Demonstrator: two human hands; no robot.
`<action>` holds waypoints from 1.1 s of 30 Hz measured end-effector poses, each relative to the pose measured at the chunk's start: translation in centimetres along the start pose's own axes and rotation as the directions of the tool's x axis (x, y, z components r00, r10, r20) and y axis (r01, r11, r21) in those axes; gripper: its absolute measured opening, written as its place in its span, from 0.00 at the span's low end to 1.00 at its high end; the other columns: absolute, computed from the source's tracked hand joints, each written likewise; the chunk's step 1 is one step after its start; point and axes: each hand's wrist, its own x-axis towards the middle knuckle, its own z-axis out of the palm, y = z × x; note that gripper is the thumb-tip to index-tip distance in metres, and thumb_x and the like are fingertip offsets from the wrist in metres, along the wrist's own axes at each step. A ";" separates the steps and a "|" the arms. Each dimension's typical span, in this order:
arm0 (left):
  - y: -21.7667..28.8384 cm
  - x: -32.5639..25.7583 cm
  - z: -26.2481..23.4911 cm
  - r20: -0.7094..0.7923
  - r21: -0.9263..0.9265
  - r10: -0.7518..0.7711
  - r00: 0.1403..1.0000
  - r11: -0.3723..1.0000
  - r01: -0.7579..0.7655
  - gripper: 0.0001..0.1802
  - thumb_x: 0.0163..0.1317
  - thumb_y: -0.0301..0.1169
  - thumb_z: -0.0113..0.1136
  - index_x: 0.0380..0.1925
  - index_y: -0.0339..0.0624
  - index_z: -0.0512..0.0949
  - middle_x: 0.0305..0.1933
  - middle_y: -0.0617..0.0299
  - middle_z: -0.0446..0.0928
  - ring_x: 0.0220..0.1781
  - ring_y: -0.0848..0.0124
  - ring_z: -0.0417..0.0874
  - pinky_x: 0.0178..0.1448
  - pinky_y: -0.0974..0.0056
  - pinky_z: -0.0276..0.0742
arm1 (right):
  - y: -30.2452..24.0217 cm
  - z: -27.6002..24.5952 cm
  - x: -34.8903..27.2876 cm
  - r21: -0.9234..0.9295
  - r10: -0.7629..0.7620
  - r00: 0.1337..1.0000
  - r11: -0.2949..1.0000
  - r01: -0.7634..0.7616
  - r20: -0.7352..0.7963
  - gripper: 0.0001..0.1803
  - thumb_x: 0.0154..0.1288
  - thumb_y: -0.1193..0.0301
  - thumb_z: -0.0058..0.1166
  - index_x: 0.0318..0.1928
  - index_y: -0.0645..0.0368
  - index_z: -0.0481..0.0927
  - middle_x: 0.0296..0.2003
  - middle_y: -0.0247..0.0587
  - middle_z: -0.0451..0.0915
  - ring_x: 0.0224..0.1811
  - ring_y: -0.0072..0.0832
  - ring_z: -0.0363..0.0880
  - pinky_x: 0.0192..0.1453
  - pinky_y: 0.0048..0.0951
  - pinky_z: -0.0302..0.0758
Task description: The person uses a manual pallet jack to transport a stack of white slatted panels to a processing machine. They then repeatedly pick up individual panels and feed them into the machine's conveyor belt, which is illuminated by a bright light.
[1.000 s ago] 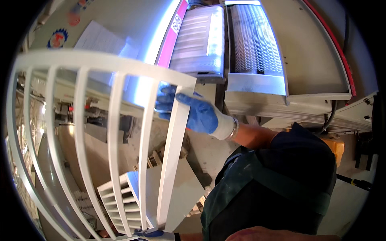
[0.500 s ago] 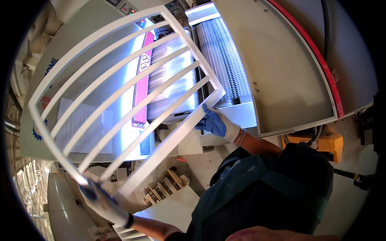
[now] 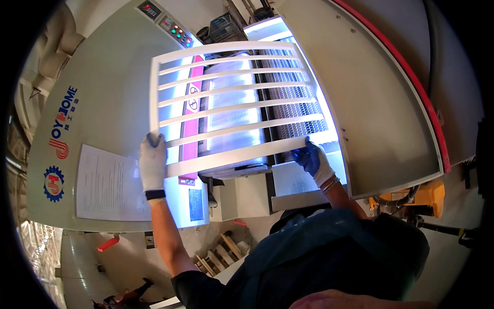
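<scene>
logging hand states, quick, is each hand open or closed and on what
Left hand: closed, holding the white slatted frame near its near left corner.
Right hand: closed, holding the same frame near its near right corner.

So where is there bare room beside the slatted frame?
Left: the green panel between paper sheet and control box. Right: the beige panel between mesh belt and red edge. Whether they're level is unclear. Crowded: slatted frame, near corners, where left hand and right hand grip.

Centre: slatted frame (image 3: 236, 156), smooth, matt white. Left: matt paper sheet (image 3: 105, 185). Upper centre: metallic-looking, rough mesh belt (image 3: 290, 113).
</scene>
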 end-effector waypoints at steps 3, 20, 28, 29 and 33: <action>0.0 2.3 4.6 0.057 -0.080 0.007 0.998 0.997 -0.003 0.23 0.64 0.43 0.59 0.50 0.35 0.77 0.47 0.39 0.80 0.50 0.44 0.81 0.56 0.50 0.75 | -1.0 -1.4 1.3 -0.022 -0.068 0.990 0.998 0.065 -0.122 0.21 0.73 0.59 0.54 0.53 0.65 0.73 0.46 0.49 0.80 0.50 0.39 0.83 0.54 0.38 0.85; -5.1 7.6 34.2 0.327 -0.241 -0.053 0.944 0.961 0.137 0.26 0.62 0.49 0.57 0.41 0.33 0.80 0.44 0.34 0.80 0.50 0.41 0.81 0.56 0.47 0.75 | -5.2 -5.4 10.9 -0.394 -0.382 0.868 0.886 0.246 -0.317 0.18 0.71 0.59 0.56 0.47 0.62 0.78 0.40 0.46 0.84 0.40 0.35 0.85 0.44 0.35 0.86; -7.9 6.7 33.1 0.072 0.036 0.161 0.984 0.986 -0.163 0.21 0.64 0.49 0.58 0.34 0.40 0.79 0.28 0.46 0.80 0.32 0.48 0.84 0.38 0.44 0.79 | -5.2 -10.9 12.8 -0.470 -0.082 0.958 0.881 -0.059 -0.273 0.30 0.71 0.50 0.52 0.54 0.68 0.74 0.49 0.55 0.81 0.51 0.45 0.81 0.55 0.44 0.80; -6.0 6.2 32.5 0.074 0.148 0.171 0.982 0.972 -0.181 0.22 0.64 0.50 0.58 0.36 0.39 0.78 0.29 0.48 0.80 0.32 0.50 0.84 0.37 0.44 0.79 | -5.9 -10.7 12.4 -0.479 -0.051 0.945 0.870 -0.116 -0.322 0.32 0.70 0.49 0.53 0.56 0.67 0.73 0.49 0.54 0.81 0.51 0.44 0.81 0.55 0.43 0.79; -6.4 0.0 27.6 -0.066 -0.216 0.286 0.956 0.931 -0.293 0.21 0.62 0.42 0.63 0.45 0.35 0.76 0.35 0.48 0.80 0.37 0.51 0.83 0.43 0.47 0.76 | -4.9 -9.1 13.1 -0.542 0.026 0.912 0.797 -0.265 -0.409 0.36 0.67 0.45 0.54 0.61 0.63 0.69 0.56 0.51 0.78 0.56 0.42 0.78 0.53 0.42 0.80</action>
